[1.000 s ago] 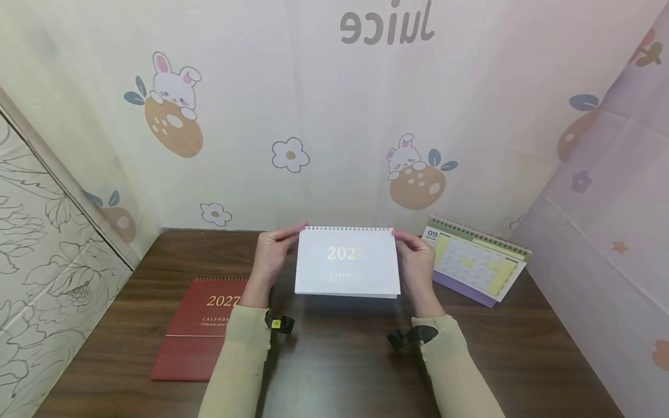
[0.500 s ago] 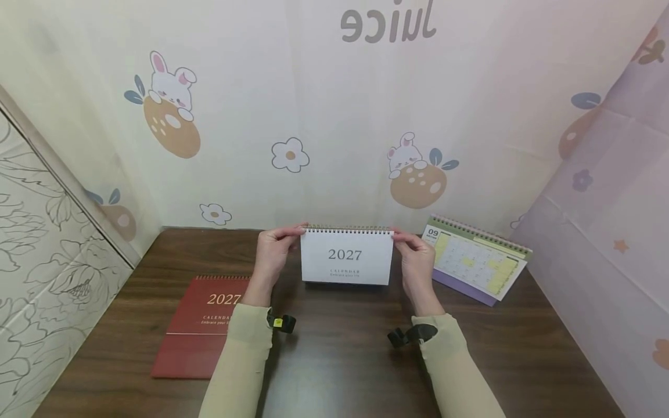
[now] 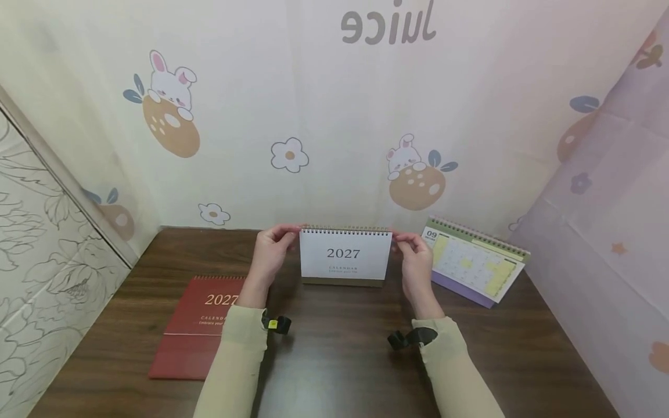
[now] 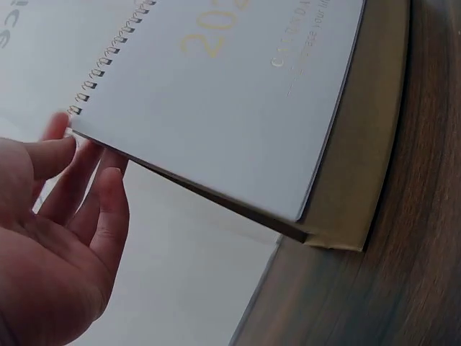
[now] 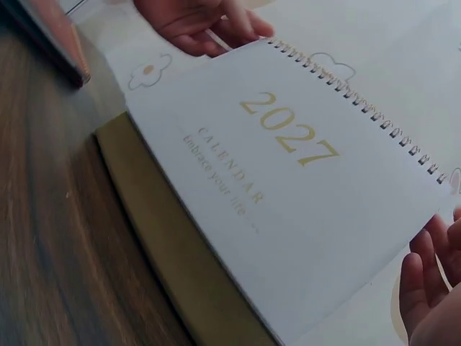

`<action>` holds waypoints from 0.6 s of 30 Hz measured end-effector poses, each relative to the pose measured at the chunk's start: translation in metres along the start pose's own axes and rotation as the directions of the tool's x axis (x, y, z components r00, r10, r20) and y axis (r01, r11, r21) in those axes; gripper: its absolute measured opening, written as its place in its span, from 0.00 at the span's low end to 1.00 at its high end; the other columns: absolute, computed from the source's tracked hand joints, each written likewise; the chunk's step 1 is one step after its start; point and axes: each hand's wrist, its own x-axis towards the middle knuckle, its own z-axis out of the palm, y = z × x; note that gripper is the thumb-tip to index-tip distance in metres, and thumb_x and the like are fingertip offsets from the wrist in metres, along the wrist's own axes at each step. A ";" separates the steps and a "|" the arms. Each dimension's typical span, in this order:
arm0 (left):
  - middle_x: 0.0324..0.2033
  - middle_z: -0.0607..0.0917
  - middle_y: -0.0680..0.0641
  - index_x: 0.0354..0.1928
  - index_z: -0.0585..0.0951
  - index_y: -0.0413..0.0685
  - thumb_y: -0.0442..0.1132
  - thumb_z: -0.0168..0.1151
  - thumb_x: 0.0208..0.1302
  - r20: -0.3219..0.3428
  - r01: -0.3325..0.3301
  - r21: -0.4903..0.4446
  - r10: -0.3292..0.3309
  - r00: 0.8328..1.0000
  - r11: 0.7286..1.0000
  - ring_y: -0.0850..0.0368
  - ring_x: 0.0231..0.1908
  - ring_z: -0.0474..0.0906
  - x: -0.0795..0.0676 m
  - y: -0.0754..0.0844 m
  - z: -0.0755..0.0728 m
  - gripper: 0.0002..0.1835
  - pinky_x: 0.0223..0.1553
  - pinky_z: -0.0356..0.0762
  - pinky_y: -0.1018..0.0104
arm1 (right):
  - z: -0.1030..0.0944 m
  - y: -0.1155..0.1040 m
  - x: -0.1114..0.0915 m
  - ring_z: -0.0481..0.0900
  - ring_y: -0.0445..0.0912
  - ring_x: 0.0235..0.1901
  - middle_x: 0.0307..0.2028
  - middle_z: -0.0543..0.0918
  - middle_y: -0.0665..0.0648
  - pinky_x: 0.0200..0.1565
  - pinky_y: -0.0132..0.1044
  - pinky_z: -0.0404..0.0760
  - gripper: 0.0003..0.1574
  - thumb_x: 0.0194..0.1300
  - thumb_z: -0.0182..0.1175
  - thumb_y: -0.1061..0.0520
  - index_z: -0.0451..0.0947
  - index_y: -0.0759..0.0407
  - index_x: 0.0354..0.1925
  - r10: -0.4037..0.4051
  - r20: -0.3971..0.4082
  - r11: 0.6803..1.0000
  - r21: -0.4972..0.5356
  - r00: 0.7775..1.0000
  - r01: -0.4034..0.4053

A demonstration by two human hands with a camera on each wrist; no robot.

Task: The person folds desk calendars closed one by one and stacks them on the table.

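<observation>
A white spiral-bound desk calendar [image 3: 343,253] marked 2027 stands near the back of the table, its brown-gold base [image 4: 374,122] showing below the cover. At its top left corner, beside the wire rings, my left hand [image 3: 270,255] pinches the edge with thumb and fingers. My right hand [image 3: 416,261] holds the opposite top corner in the same way. In the right wrist view the right fingers [image 5: 431,252] are at the calendar's edge, partly out of frame. The back of the calendar is hidden in the head view.
On the left of the dark wood table [image 3: 334,360] lies a red 2027 calendar [image 3: 190,325], partly behind the left forearm. A green, yellow and purple calendar [image 3: 473,264] stands at the back right, close to the right hand. A patterned curtain [image 3: 334,116] hangs behind the table.
The white calendar has tipped from a flatter, raised pose to upright, its lower edge moving back and its brown base coming into view. Both hands stay at its top corners.
</observation>
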 end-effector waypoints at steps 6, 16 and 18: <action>0.53 0.84 0.43 0.58 0.75 0.40 0.43 0.62 0.71 0.061 -0.002 -0.015 0.003 0.998 1.000 0.49 0.50 0.82 -0.001 0.004 -0.007 0.20 0.53 0.76 0.44 | -0.006 -0.004 0.001 0.78 0.47 0.49 0.47 0.82 0.54 0.52 0.39 0.78 0.12 0.75 0.56 0.55 0.76 0.64 0.45 0.036 0.079 0.994 -0.105 0.996 -0.027; 0.45 0.85 0.48 0.47 0.84 0.47 0.44 0.70 0.65 0.114 -0.058 0.357 0.018 0.993 0.932 0.51 0.45 0.80 0.000 0.003 -0.012 0.13 0.45 0.79 0.56 | -0.023 -0.003 0.000 0.77 0.49 0.56 0.57 0.81 0.58 0.57 0.45 0.75 0.26 0.69 0.64 0.45 0.82 0.63 0.54 0.029 0.209 0.878 -0.472 0.978 0.075; 0.45 0.85 0.48 0.48 0.85 0.48 0.45 0.70 0.64 0.129 -0.062 0.416 0.009 0.992 0.907 0.51 0.45 0.80 -0.001 0.004 -0.012 0.14 0.45 0.79 0.55 | -0.024 -0.001 0.001 0.77 0.51 0.58 0.58 0.81 0.59 0.58 0.47 0.75 0.25 0.69 0.64 0.47 0.82 0.64 0.54 0.022 0.233 0.864 -0.493 0.972 0.099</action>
